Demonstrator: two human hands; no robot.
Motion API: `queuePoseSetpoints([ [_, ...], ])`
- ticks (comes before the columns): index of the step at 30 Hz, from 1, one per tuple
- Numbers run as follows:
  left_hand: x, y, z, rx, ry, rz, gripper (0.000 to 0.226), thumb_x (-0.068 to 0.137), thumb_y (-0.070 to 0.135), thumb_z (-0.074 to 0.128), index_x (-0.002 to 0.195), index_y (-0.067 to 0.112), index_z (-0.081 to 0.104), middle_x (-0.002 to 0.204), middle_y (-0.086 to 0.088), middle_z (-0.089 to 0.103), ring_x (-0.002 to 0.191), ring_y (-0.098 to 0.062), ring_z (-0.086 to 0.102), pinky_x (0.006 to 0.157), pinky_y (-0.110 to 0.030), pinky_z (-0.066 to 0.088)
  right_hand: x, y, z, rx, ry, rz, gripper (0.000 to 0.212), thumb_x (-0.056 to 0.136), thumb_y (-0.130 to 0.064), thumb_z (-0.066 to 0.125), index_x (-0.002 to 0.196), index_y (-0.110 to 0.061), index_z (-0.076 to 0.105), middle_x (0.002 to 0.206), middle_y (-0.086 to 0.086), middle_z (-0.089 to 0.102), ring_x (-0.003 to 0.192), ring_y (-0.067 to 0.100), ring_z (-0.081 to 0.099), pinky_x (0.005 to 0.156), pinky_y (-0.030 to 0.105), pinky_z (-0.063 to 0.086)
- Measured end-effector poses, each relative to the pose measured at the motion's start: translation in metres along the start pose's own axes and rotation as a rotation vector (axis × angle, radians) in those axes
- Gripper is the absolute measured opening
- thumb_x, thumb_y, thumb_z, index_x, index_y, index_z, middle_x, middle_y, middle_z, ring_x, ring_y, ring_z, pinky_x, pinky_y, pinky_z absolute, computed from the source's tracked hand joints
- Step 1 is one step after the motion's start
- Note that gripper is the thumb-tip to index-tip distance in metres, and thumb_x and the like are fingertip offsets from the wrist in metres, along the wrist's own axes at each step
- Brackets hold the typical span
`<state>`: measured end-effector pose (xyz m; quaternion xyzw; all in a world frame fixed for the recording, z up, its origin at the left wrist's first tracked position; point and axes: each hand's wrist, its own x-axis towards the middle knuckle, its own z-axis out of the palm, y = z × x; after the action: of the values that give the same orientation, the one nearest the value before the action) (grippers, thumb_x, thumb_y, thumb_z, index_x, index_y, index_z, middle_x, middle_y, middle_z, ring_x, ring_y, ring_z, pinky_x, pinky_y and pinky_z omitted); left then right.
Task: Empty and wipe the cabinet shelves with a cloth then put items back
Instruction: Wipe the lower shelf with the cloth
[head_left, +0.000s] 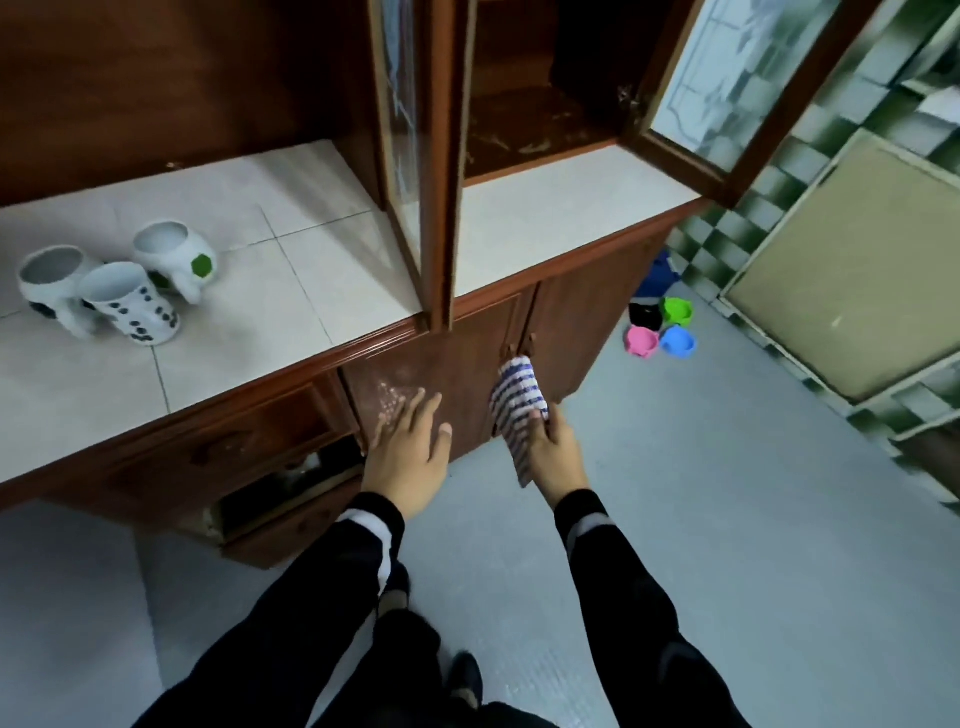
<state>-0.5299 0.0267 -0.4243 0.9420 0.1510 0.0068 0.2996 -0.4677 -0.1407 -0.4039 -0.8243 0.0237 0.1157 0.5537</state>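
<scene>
My right hand (553, 452) grips a blue-and-white striped cloth (517, 400) in front of the lower cabinet doors (478, 343). With straight fingers, my left hand (408, 447) lies flat against the lower left door. Above, the upper cabinet stands with both glass doors (402, 119) swung open, and its dark wooden shelf (535, 124) holds nothing I can see. Three white mugs (119, 280) with dark and green spots sit on the tiled counter (291, 270) at the left.
The right glass door (748, 78) juts out over the counter's right end. Small black, green, pink and blue bowls (660, 327) lie on the grey floor beside the cabinet. A drawer (280, 478) at lower left hangs partly open. A checkered wall and framed panel (857, 270) stand on the right.
</scene>
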Motion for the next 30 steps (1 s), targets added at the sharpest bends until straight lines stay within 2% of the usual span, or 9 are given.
queuePoseSetpoints([
  [3,0.004,0.026,0.011,-0.026,0.003,0.063,0.049,0.105,0.033,0.038,0.153,0.024,0.033,0.163,0.002,0.022,0.152,-0.017,0.012,0.121,-0.037,0.0,-0.004,0.0,-0.025,0.056,0.044,-0.002,0.021,0.104,-0.013,0.037,0.109,0.0,0.053,0.092,0.004,0.059,0.076,0.01,0.054,0.059,0.007,0.039],
  [6,0.015,0.057,0.024,0.016,0.01,0.124,0.051,0.104,0.033,0.038,0.154,0.023,0.03,0.164,0.002,0.021,0.152,-0.018,0.01,0.121,-0.037,-0.001,0.001,0.003,-0.053,0.092,0.09,-0.006,0.02,0.104,-0.012,0.037,0.109,0.0,0.052,0.092,0.003,0.057,0.075,0.009,0.052,0.059,0.003,0.037],
  [11,0.059,0.099,0.037,0.024,-0.004,0.204,0.054,0.102,0.038,0.03,0.154,0.021,0.03,0.164,0.001,0.02,0.153,-0.019,0.009,0.122,-0.038,0.0,0.033,0.005,-0.086,0.091,0.158,-0.021,0.012,0.104,-0.013,0.038,0.097,-0.009,0.048,0.093,0.007,0.058,0.083,0.02,0.051,0.065,0.021,0.035],
  [16,0.126,0.132,0.058,-0.043,-0.023,0.258,0.048,0.105,0.03,0.037,0.152,0.021,0.034,0.163,0.001,0.022,0.152,-0.019,0.012,0.122,-0.037,0.002,0.095,0.005,-0.114,0.085,0.202,-0.029,0.012,0.104,-0.012,0.038,0.097,-0.013,0.047,0.094,0.005,0.057,0.084,0.018,0.051,0.07,0.021,0.035],
  [19,0.162,0.151,0.064,-0.158,-0.03,0.265,0.045,0.105,0.026,0.041,0.149,0.018,0.04,0.161,-0.002,0.029,0.15,-0.022,0.018,0.122,-0.039,0.013,0.128,-0.001,-0.128,0.096,0.211,-0.033,0.01,0.104,-0.014,0.039,0.099,-0.014,0.048,0.091,0.002,0.056,0.08,0.015,0.05,0.073,0.022,0.036],
  [21,0.184,0.167,0.065,-0.27,-0.012,0.258,0.042,0.104,0.022,0.044,0.145,0.015,0.047,0.156,-0.005,0.037,0.146,-0.022,0.029,0.115,-0.031,0.023,0.154,-0.008,-0.137,0.09,0.212,-0.019,0.009,0.104,-0.016,0.039,0.102,-0.016,0.048,0.094,0.003,0.057,0.084,0.017,0.051,0.071,0.022,0.036],
  [24,0.216,0.181,0.063,-0.314,0.045,0.269,0.047,0.099,0.034,0.04,0.139,0.013,0.053,0.147,-0.007,0.049,0.137,-0.022,0.041,0.112,-0.032,0.031,0.188,-0.02,-0.146,0.099,0.208,-0.023,0.011,0.104,-0.016,0.039,0.105,-0.014,0.05,0.097,0.005,0.058,0.086,0.017,0.051,0.071,0.021,0.038],
  [28,0.264,0.193,0.063,-0.385,0.079,0.23,0.045,0.098,0.03,0.041,0.135,0.01,0.055,0.14,-0.008,0.054,0.132,-0.021,0.047,0.109,-0.026,0.034,0.239,-0.038,-0.152,0.086,0.203,-0.045,0.023,0.104,-0.016,0.039,0.119,-0.009,0.054,0.106,0.005,0.061,0.096,0.019,0.056,0.083,0.028,0.044],
  [30,0.273,0.195,0.064,-0.392,0.114,0.236,0.049,0.096,0.034,0.038,0.132,0.008,0.058,0.137,-0.009,0.057,0.129,-0.022,0.05,0.109,-0.029,0.037,0.252,-0.041,-0.151,0.067,0.202,-0.056,0.022,0.104,-0.017,0.04,0.118,-0.008,0.054,0.107,0.006,0.061,0.097,0.022,0.057,0.089,0.036,0.046],
])
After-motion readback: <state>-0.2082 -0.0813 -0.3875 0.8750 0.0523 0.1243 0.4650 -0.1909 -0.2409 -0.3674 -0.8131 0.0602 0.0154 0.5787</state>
